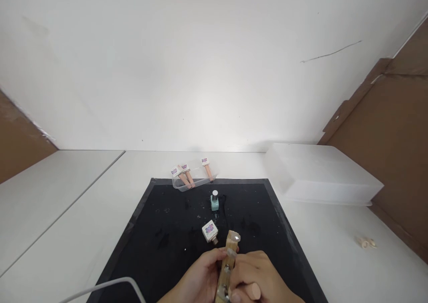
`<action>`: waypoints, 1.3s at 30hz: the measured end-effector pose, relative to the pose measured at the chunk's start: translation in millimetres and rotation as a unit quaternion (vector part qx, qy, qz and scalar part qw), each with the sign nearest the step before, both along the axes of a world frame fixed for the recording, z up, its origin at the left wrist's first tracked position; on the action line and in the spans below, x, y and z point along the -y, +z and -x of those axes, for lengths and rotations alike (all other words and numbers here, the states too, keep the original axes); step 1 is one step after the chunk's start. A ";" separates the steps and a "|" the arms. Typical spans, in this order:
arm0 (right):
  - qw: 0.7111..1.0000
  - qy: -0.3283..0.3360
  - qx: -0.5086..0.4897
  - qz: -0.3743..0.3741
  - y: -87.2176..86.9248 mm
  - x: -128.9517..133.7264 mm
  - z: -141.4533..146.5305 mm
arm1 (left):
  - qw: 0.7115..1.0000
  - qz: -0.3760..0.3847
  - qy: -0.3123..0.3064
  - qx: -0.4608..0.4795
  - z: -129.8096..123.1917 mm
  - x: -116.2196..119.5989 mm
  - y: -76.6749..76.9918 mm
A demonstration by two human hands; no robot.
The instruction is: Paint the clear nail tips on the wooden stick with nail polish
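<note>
One wooden strip point(226, 263) lay btwn. the hands, its long axis running away from the wearer w/ the far end tipped slightly R; L hand point(204, 271) grasped it from the L side, while R hand point(256, 269) was close against its R side, fingers curled round a peach rod point(252, 290), exact contact w/ the strip hard to tell. White bottle point(210, 231) lay on its side on the black mat point(160, 258), just L of the strip's far end, neck angled back twd. the strip, so L hand was nearer to it than R.
</note>
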State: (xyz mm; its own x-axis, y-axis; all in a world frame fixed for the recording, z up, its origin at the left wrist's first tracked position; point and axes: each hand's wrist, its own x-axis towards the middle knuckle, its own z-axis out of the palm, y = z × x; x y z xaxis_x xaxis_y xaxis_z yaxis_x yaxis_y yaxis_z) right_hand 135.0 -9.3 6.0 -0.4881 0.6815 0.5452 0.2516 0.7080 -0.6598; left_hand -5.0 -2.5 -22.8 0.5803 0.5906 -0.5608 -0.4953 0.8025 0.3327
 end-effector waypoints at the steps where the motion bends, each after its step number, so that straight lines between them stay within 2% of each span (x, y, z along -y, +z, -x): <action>1: 1.000 0.004 -0.001 -0.002 0.1 -0.2 -0.4 | 1.000 0.003 0.002 -0.005 -0.1 0.0 0.4; 7: 0.999 0.016 0.002 -0.041 -0.6 -1.9 1.5 | 1.000 0.005 0.003 -0.016 -0.7 0.3 3.0; 14: 0.999 0.005 0.030 -0.025 -0.4 -0.3 2.5 | 1.000 0.004 0.005 -0.002 -1.0 -0.2 0.5; 26: 0.999 0.025 -0.004 -0.034 0.7 -3.0 1.9 | 1.000 0.001 0.007 -0.013 -0.5 0.0 3.5; 39: 0.999 0.017 0.029 -0.037 2.7 -3.5 1.9 | 0.998 0.015 -0.004 -0.063 -1.6 0.6 11.3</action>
State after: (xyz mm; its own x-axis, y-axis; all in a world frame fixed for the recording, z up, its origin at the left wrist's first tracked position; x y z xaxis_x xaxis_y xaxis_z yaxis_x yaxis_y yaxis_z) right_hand 133.1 -5.8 8.8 -0.5420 0.6229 0.5641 0.2625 0.7632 -0.5905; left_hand -3.3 -3.1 -11.6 0.5092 0.5677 -0.6469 -0.4450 0.8170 0.3667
